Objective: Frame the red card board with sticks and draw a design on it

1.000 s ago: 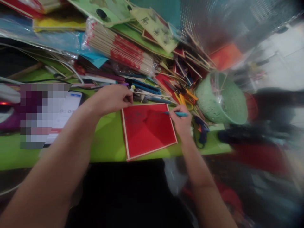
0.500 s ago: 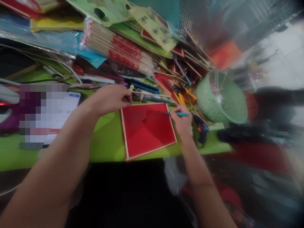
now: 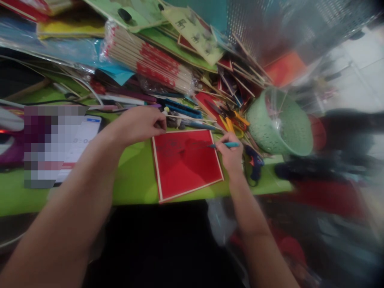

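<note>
A red panel [image 3: 192,168] with pale wooden strips along its edges lies on the green tabletop. Faint dark pencil-like lines run across its upper part. My right hand [image 3: 231,154] pinches a teal pen [image 3: 229,145], whose tip points left and meets the panel near its upper right edge. At the panel's upper left corner rests my left hand [image 3: 142,124], its fingers curled inward. What those fingers hold, if anything, is hidden. Just beyond this hand, a thin stick [image 3: 192,117] lies among pens and tools.
Orange-handled scissors [image 3: 230,126] and a dark blue glue gun [image 3: 255,164] lie right of the panel, near a green basket [image 3: 255,124]. Bagged wooden sticks [image 3: 150,60] and decorated boards [image 3: 195,36] are piled behind. A phone [image 3: 76,140] lies beside my left forearm.
The pen tip has shifted slightly downward on the panel, and my right hand has moved a little with it. My left hand and the panel keep their places.
</note>
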Action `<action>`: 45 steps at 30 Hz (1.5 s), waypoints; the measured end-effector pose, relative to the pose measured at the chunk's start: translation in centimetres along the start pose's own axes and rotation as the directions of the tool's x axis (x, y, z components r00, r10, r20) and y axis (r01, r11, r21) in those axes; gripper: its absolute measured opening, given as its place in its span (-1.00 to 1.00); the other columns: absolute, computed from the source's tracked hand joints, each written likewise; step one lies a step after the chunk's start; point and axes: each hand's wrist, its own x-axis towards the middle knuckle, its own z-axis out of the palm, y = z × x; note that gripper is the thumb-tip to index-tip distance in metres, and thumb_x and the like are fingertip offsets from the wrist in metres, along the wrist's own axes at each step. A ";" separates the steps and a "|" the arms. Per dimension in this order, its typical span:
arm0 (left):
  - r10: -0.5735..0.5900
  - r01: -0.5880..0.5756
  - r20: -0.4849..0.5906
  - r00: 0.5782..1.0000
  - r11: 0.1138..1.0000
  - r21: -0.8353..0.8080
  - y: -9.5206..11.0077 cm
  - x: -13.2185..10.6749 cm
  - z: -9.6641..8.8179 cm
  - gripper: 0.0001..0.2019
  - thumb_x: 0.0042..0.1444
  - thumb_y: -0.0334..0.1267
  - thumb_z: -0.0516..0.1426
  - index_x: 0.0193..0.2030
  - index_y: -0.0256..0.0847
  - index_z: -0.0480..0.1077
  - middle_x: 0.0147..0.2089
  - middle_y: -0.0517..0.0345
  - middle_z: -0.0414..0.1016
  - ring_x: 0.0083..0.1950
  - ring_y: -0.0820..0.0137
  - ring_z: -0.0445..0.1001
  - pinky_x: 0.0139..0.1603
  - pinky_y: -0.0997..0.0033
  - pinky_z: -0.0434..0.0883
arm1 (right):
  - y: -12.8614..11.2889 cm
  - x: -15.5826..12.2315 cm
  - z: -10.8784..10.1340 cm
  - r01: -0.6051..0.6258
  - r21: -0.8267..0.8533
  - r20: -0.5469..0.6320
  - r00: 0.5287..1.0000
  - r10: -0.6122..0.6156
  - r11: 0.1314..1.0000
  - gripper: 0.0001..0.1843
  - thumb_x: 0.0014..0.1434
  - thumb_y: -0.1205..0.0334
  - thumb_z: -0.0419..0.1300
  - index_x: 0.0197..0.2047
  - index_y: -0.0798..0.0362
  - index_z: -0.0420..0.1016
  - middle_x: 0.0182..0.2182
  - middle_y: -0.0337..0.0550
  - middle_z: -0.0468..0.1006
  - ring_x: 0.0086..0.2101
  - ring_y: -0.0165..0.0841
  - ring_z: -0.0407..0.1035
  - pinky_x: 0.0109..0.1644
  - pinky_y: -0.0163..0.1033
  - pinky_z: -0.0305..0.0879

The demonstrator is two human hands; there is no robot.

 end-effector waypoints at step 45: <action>0.012 -0.012 -0.028 1.000 1.000 -0.023 -0.1 -0.1 0.3 -0.70 0.04 -0.14 0.11 -0.19 -0.12 0.62 -0.16 0.08 0.65 -0.17 0.24 0.54 -0.15 0.32 0.35 | -0.4 0.3 1.1 0.049 -0.027 0.179 0.983 -0.044 0.998 -0.84 0.11 0.16 0.36 -0.36 -0.06 0.45 -0.50 -0.34 0.40 -0.46 -0.39 0.24 -0.40 -0.24 0.19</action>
